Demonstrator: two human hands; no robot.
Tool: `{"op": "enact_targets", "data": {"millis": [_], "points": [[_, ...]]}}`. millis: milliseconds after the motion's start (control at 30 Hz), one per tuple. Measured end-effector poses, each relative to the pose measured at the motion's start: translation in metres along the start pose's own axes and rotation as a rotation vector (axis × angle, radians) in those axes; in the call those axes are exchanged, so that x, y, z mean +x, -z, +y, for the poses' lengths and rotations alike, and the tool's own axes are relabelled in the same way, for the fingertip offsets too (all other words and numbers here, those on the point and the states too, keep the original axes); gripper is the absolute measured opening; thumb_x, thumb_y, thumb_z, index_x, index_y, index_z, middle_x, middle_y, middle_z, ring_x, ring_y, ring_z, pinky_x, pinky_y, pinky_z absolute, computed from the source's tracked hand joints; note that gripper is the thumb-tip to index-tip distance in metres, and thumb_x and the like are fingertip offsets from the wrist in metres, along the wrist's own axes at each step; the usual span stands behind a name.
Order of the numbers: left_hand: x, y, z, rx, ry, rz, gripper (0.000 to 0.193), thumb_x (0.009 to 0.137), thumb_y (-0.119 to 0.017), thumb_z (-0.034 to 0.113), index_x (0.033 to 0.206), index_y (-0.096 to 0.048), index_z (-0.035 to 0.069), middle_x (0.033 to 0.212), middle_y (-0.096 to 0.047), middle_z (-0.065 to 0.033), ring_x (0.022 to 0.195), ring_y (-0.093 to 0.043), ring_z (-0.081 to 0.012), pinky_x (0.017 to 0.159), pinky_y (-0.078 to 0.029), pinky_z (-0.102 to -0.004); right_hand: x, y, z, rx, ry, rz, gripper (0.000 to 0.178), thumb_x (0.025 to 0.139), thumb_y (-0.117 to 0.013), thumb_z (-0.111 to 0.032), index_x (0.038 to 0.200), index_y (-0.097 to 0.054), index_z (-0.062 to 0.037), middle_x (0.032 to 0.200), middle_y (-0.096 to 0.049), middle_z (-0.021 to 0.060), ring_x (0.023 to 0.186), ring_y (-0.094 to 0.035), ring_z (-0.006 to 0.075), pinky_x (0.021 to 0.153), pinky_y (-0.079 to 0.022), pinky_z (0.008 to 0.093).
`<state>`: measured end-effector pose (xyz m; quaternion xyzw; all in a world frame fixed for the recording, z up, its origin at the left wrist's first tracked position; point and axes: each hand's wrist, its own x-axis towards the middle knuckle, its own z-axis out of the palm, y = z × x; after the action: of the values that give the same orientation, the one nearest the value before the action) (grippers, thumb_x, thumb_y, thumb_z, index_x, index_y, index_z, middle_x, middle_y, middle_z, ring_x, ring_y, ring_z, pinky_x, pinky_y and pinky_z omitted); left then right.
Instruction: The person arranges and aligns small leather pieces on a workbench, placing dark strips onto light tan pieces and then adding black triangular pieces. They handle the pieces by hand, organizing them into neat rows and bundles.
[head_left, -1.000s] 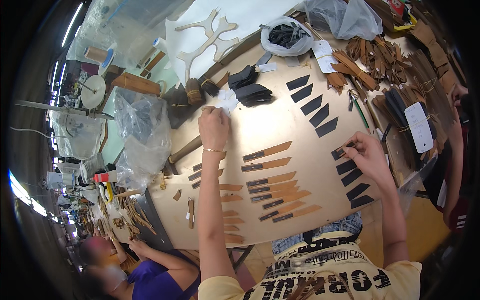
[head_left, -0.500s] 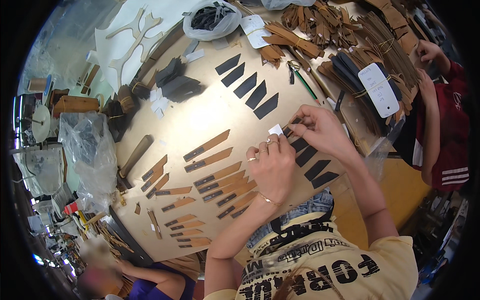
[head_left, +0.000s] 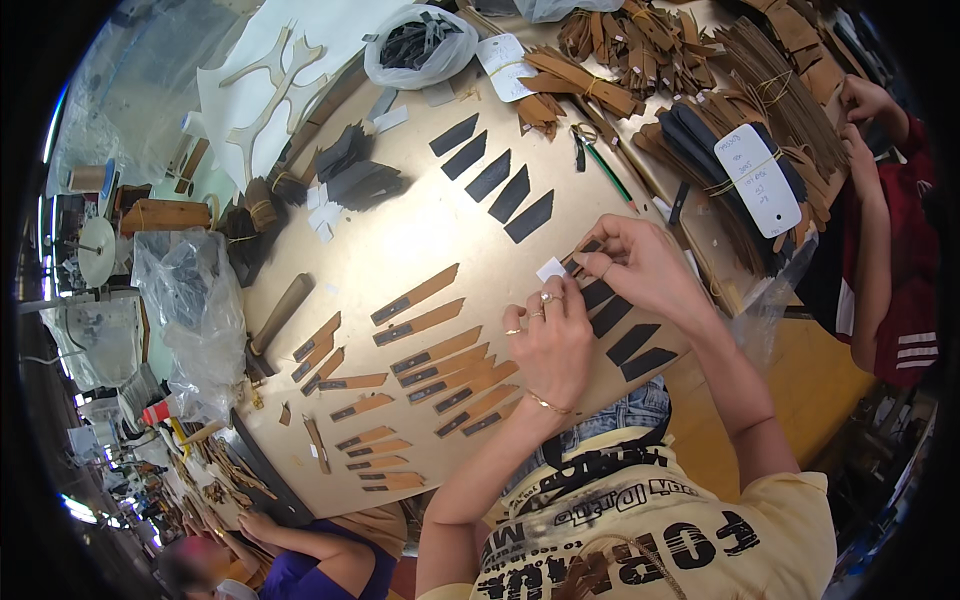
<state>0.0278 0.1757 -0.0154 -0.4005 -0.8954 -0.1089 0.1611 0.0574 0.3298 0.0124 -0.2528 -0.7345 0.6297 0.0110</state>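
My right hand [head_left: 640, 268] pinches a small dark-and-brown leather strip [head_left: 584, 257] between thumb and fingers over the table's near edge. Close beside it, my left hand [head_left: 548, 345] is closed with curled fingers at the strip's lower end; what lies inside its grip is hidden. A small white paper piece [head_left: 550, 269] shows just beyond the left fingertips. Under and beside my right hand lie several black slanted strips [head_left: 632, 345]. Farther off, another row of black strips [head_left: 497, 182] rests on the table. Left of my left hand, brown leather strips with dark end patches [head_left: 440, 350] lie in rows.
A wooden-handled tool [head_left: 280, 312] lies at the left. Dark pieces [head_left: 358, 180] are piled beyond, near a plastic bag of black scraps [head_left: 420, 48]. Bundled brown strips and a white tag [head_left: 757, 180] fill the right, with a green pencil [head_left: 610, 175] nearby. Co-workers sit right and lower left.
My left hand has shifted slightly right and down beside the strip. My right hand keeps its pinch. The view has moved a little, and the lower-left co-worker's head has lowered.
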Motion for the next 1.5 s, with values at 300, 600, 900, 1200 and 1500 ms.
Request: {"op": "enact_targets", "data": {"millis": [300, 600, 900, 1200, 1500], "points": [[-0.003, -0.003, -0.023, -0.285, -0.185, 0.061, 0.029, 0.077, -0.065, 0.002, 0.105, -0.070, 0.001, 0.103, -0.069, -0.0092, 0.094, -0.068, -0.0235, 0.079, -0.052, -0.0347, -0.006, 0.001, -0.003, -0.037, 0.014, -0.110, 0.023, 0.086, -0.065, -0.004, 0.104, -0.069, 0.0093, 0.090, -0.072, 0.0136, 0.079, -0.068, 0.0148, 0.073, -0.054, 0.0276], [0.002, -0.004, -0.040, -0.671, -0.091, -0.053, 0.020, 0.078, -0.071, -0.002, 0.097, -0.066, 0.001, 0.101, -0.061, -0.0116, 0.086, -0.066, -0.0264, 0.071, -0.055, -0.0359, -0.021, 0.003, -0.024, -0.256, 0.144, -0.151, 0.051, 0.078, -0.056, 0.008, 0.128, -0.059, 0.0005, 0.108, -0.069, 0.0158, 0.099, -0.067, 0.0300, 0.087, -0.053, 0.0339], [0.006, -0.009, -0.045, -0.780, 0.101, 0.033, 0.038, 0.068, -0.084, -0.003, 0.094, -0.056, 0.003, 0.112, -0.047, -0.0141, 0.096, -0.061, -0.0261, 0.073, -0.053, -0.0352, -0.026, -0.021, -0.018, -0.830, 0.454, -0.090, 0.039, 0.074, -0.061, 0.004, 0.112, -0.069, -0.0018, 0.104, -0.060, 0.0118, 0.101, -0.057, 0.0309, 0.088, -0.048, 0.0405], [-0.002, 0.014, -0.054, -0.388, -0.108, -0.073, 0.020, 0.079, -0.074, 0.015, 0.094, -0.065, 0.005, 0.113, -0.057, -0.0109, 0.107, -0.058, -0.0265, 0.086, -0.047, -0.0415, -0.030, -0.034, -0.012, -1.113, 0.549, 0.031, 0.023, 0.077, -0.064, -0.008, 0.098, -0.075, -0.0082, 0.109, -0.060, 0.0079, 0.112, -0.053, 0.0271, 0.098, -0.038, 0.0439], [-0.003, -0.007, -0.042, -0.292, -0.026, 0.006, 0.024, 0.084, -0.068, 0.026, 0.096, -0.069, 0.005, 0.124, -0.057, -0.0123, 0.122, -0.050, -0.0291, 0.103, -0.037, -0.0474, -0.001, 0.008, -0.009, -0.795, 0.190, 0.083, 0.029, 0.086, -0.069, -0.013, 0.112, -0.063, -0.0039, 0.094, -0.061, 0.0128, 0.093, -0.058, 0.0311, 0.090, -0.039, 0.0421]]}}
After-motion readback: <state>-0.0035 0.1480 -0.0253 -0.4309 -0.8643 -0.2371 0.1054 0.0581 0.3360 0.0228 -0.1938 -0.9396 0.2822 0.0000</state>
